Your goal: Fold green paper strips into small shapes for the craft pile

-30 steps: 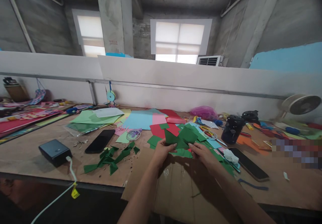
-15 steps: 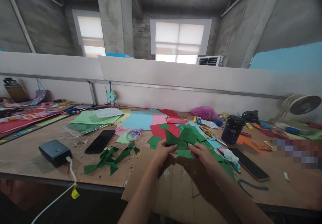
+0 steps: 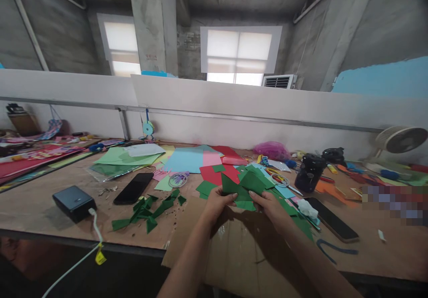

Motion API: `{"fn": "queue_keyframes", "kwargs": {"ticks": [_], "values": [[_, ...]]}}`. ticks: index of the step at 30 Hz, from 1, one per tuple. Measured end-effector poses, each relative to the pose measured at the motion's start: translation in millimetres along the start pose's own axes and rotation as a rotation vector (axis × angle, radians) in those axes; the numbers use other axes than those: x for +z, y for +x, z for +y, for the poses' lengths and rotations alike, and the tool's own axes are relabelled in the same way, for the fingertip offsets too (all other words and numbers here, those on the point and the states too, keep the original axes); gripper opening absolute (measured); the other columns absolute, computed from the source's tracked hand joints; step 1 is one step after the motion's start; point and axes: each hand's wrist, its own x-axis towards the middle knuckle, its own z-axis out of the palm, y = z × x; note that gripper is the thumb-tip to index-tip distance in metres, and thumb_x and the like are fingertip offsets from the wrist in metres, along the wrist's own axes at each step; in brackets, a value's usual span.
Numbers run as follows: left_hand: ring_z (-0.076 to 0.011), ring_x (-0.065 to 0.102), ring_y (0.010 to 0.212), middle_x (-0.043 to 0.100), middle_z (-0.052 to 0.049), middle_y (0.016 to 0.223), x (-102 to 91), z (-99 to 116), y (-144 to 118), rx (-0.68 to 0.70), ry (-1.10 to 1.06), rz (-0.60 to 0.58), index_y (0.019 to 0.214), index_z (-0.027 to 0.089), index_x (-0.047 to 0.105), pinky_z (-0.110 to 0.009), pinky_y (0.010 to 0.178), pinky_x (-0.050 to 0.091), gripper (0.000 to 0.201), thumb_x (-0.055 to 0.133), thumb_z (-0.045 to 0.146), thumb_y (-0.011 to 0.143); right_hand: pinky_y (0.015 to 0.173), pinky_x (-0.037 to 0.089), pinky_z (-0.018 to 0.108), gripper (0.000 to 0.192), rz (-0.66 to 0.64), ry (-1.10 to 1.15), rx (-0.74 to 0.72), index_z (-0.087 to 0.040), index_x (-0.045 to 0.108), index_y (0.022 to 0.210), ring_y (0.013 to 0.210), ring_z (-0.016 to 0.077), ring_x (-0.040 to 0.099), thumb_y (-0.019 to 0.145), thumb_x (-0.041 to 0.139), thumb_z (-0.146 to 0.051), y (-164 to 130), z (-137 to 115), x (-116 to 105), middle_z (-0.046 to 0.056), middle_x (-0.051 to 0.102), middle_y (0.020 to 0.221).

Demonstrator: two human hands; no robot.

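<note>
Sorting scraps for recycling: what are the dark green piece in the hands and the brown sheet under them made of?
The dark green folded piece looks like matte craft paper: thin, sharply creased. The brown sheet looks like plain cardboard, dull and stiff, jutting past the table edge.

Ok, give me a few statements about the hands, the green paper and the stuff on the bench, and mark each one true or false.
1. Both hands hold the dark green paper piece between them. True: the left hand and the right hand each grip it.
2. The black phone lies to the right of the hands. False: it lies to their left, beside the black box.
3. A white cable is plugged into the black box. True.
4. The folded green scraps rest on the cardboard sheet. False: they lie on the wooden bench, left of the cardboard.
5. The white fan stands at the far left. False: it stands at the far right.
</note>
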Motion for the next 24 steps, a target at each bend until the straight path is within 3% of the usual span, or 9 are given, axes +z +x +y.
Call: {"fn": "queue_keyframes", "kwargs": {"ticks": [18, 24], "values": [[-0.0126, 0.057, 0.05, 0.07, -0.007, 0.067, 1.6, 1, -1, -0.024, 0.046, -0.021, 0.075, 0.012, 0.075, -0.024, 0.051, 0.047, 0.032, 0.086, 0.034, 0.054, 0.054, 0.028, 0.03, 0.05, 0.002, 0.055, 0.002, -0.022, 0.046, 0.05, 0.051, 0.0138, 0.038, 0.076, 0.06, -0.063, 6, 11, 4, -0.003, 0.042, 0.05], [-0.0123, 0.055, 0.049, 0.067, -0.005, 0.062, 3.6, 3, -3, -0.035, 0.024, 0.008, 0.071, 0.012, 0.073, -0.024, 0.051, 0.045, 0.031, 0.086, 0.032, 0.053, 0.053, 0.028, 0.029, 0.042, 0.053, 0.169, -0.003, -0.021, 0.06, 0.066, 0.051, 0.0145, 0.039, 0.077, 0.059, -0.062, 12, 13, 6, -0.004, 0.043, 0.052]]}}
